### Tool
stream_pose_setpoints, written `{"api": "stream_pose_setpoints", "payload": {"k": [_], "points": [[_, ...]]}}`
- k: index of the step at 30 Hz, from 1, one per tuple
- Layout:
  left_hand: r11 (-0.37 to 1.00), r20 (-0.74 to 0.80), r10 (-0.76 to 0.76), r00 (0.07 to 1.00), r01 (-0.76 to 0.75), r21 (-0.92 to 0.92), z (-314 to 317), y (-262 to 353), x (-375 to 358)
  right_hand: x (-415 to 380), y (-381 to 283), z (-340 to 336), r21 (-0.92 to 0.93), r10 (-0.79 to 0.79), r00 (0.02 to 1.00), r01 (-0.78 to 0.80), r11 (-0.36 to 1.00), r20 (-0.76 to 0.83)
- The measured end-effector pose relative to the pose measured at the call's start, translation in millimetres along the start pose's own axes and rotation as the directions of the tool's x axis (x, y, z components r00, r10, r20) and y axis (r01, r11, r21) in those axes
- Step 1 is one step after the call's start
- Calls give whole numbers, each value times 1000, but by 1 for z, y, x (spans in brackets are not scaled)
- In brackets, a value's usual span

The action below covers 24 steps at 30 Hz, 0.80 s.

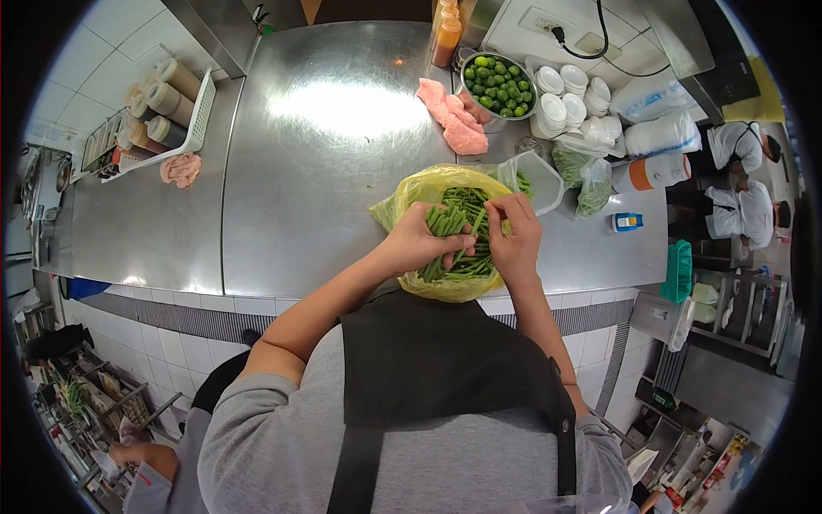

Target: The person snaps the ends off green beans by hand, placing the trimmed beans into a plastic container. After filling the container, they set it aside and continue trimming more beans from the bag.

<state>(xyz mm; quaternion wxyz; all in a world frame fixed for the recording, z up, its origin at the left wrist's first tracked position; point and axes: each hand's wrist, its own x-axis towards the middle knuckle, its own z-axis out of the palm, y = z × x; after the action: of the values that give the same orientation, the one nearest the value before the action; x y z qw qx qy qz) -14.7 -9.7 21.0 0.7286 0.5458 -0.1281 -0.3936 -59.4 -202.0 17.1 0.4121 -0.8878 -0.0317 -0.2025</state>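
Note:
A yellow plastic bag (458,291) stands open at the counter's front edge, filled with cut green beans (463,199). Over its left side, my left hand (417,244) is closed around a bunch of the green beans, cut ends showing above the fingers. My right hand (516,240) is at the bag's right side, thumb and fingers pinched on what looks like a single green bean. Just behind it, a white container (548,190) lies tilted with more cut beans by its mouth.
On the steel counter (295,193) are a pink cloth (454,120), a bowl of green limes (499,86), stacked white lidded cups (572,81), bagged greens (592,188) and a blue-yellow object (627,223). A white basket of sauce bottles (201,120) stands left. Other people work at far right and lower left.

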Motion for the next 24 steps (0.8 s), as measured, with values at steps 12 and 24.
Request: {"api": "stream_pose_setpoints", "payload": {"k": [12,24], "points": [[920,-480,85,873,-254,-298,-14,-2,12,-19,-7,16,434,311,873,-462,773,375],[931,-265,-143,954,38,-363,-17,0,11,1,-19,-6,478,-32,910,-188,858,414]]}}
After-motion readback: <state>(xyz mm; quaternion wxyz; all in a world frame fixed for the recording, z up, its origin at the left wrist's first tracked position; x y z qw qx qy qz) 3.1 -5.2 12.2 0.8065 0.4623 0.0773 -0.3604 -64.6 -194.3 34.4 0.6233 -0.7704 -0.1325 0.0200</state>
